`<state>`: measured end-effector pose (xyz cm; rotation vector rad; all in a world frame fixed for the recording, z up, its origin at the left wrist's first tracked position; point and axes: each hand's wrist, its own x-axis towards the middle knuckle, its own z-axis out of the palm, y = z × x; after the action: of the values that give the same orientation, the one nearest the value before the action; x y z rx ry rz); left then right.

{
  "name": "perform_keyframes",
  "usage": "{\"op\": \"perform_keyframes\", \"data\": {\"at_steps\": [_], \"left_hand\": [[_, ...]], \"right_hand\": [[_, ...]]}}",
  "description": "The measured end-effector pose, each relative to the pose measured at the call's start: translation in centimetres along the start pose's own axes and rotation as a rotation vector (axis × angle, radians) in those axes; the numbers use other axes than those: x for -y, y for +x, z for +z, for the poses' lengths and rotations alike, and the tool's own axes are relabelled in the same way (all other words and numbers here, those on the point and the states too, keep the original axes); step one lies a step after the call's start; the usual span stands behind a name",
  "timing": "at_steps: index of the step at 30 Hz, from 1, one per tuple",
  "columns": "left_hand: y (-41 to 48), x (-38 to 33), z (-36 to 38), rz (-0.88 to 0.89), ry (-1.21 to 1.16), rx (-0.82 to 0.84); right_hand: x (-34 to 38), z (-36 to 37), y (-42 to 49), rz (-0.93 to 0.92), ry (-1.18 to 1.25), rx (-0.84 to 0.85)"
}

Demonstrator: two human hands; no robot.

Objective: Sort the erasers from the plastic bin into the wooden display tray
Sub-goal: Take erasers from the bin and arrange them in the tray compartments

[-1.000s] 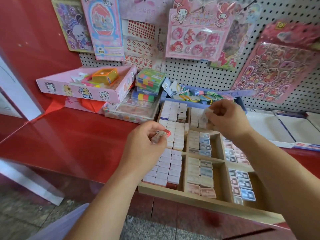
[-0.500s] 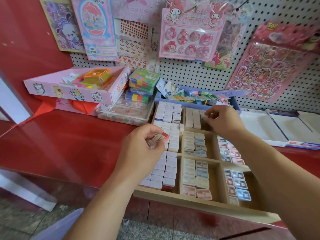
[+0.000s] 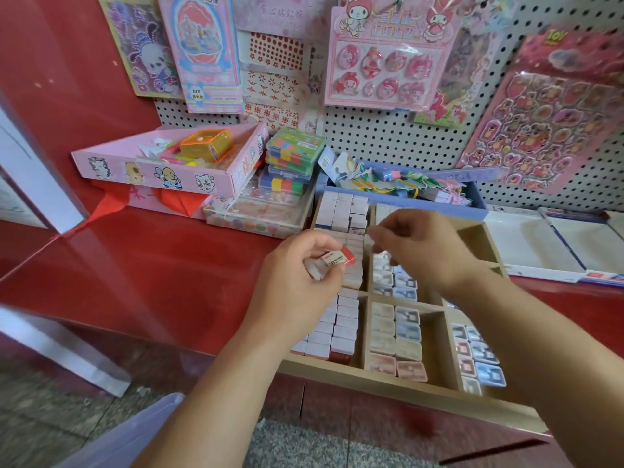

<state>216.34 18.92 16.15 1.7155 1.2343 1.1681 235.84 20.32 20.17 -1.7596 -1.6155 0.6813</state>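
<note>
Sorting well advanced: the wooden tray [image 3: 398, 390] on the red counter [image 3: 135, 265] already holds packed rows of erasers in most compartments, only the far right one looking bare, while the left hand [image 3: 297, 292] grips a few erasers [image 3: 332, 263] above the left column. The right hand [image 3: 422, 248], fingers pinched narrow, hovers just beside; whether it holds anything cannot be told. A clear bin's edge [image 3: 135, 430] shows near left; a pink box [image 3: 162, 170], blue box [image 3: 422, 201] and pegboard [image 3: 388, 136] crowd the far side without blocking the tray.

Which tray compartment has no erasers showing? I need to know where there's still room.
The far right compartment of the wooden tray, beyond the right hand: only bare wood shows, while the others hold erasers.
</note>
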Motion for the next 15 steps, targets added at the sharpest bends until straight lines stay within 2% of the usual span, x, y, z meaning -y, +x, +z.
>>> {"op": "perform_keyframes", "data": {"at_steps": [3, 6, 10, 13, 15], "left_hand": [[-0.3, -0.2, 0.3, 0.05, 0.038, 0.009], [-0.5, 0.0, 0.2, 0.055, 0.096, 0.02], [-0.5, 1.2, -0.9, -0.095, 0.17, -0.012], [-0.5, 2.1, -1.4, -0.235, 0.134, -0.023], [-0.5, 2.2, -1.5, -0.274, 0.104, 0.006]], "right_hand": [[1.1, 1.4, -1.3, 0.074, 0.212, 0.15], [1.0, 1.4, -1.5, 0.097, 0.336, 0.121], [0.0, -0.4, -1.4, 0.134, 0.295, -0.018], [-0.5, -1.5, -2.1, 0.119, 0.264, -0.001], [-0.9, -1.7, -2.6, 0.061, 0.139, 0.019]]}}
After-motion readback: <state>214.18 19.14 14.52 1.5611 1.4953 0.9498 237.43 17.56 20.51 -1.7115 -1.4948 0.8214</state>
